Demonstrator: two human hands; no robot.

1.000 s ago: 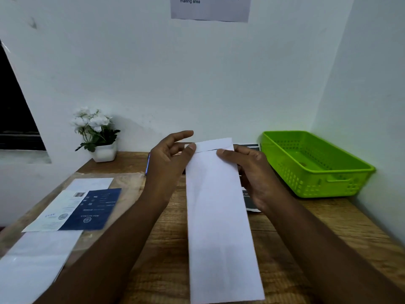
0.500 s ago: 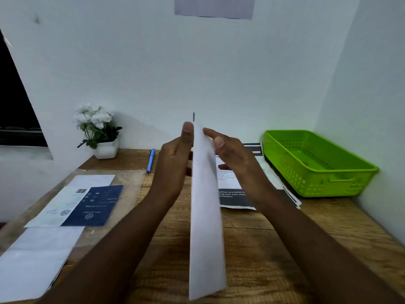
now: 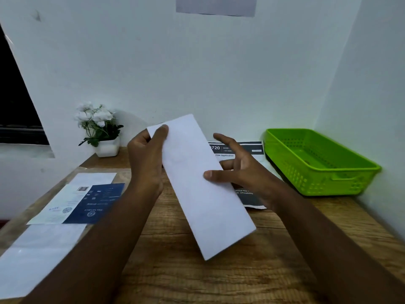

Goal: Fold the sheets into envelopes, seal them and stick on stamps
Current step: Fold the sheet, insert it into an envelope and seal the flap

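The far upper corner of the folded sheet (image 3: 197, 183) is pinched by the curled fingers (image 3: 161, 133) of the left hand (image 3: 146, 159); the right hand (image 3: 238, 172) is spread loose, only its thumb laid on the sheet's right edge. The sheet is held above the counter (image 3: 175, 277), long axis slanted from far-left to near-right, between both hands, the printed paper (image 3: 245, 150) and green basket (image 3: 317, 163) beyond.
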